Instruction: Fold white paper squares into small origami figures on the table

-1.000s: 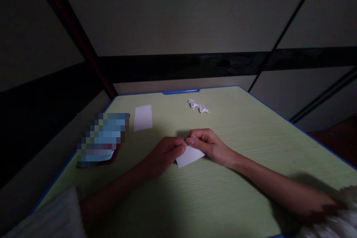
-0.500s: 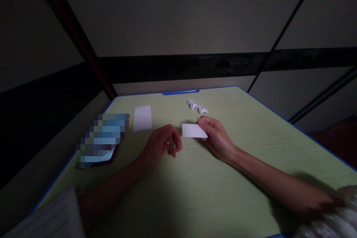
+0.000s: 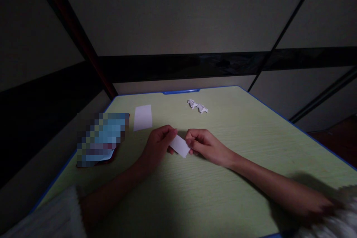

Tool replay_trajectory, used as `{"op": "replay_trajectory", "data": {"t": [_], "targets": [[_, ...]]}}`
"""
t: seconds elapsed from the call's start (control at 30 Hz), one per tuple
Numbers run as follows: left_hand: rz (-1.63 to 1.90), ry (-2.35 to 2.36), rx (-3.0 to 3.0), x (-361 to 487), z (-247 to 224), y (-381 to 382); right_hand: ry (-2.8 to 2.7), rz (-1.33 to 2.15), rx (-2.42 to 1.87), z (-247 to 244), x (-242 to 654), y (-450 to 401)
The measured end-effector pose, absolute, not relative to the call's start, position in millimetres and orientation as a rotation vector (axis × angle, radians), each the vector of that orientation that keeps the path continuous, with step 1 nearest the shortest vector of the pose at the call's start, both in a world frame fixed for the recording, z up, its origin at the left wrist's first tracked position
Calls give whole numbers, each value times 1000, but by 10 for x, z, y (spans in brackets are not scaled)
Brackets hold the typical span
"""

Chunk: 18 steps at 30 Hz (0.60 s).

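A small white piece of paper is held between my two hands, tilted, low over the table. My left hand is closed on its upper left end, thumb on top. At the opposite edge, my right hand pinches the paper between thumb and fingers. The fingertips beneath the sheet are partly hidden. Beyond my right hand, two small folded white paper figures lie close together. A flat white sheet rests on the table past my left hand.
The pale green table has a blue rim and a blue strip at its far edge. A device in a dark red case, its screen blurred out, leans at the left. Panelled walls stand behind the table.
My left hand has taken hold of the paper. My right hand has moved left and nearer to me, and the paper has turned from level to slanting.
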State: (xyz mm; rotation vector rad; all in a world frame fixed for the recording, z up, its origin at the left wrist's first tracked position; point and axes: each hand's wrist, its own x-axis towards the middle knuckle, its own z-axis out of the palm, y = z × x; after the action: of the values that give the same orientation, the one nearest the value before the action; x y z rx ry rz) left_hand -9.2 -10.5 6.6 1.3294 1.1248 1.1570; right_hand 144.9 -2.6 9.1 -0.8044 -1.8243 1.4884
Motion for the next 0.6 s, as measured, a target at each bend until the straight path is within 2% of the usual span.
{"op": "replay_trajectory", "data": {"t": [0.3, 0.6], "targets": [[1502, 1364, 1225, -165, 117, -69, -1727, 1510, -823, 105, 1440, -2], [1146, 1043, 1392, -76, 95, -148, -1667, 1582, -738, 71, 1438, 3]]}}
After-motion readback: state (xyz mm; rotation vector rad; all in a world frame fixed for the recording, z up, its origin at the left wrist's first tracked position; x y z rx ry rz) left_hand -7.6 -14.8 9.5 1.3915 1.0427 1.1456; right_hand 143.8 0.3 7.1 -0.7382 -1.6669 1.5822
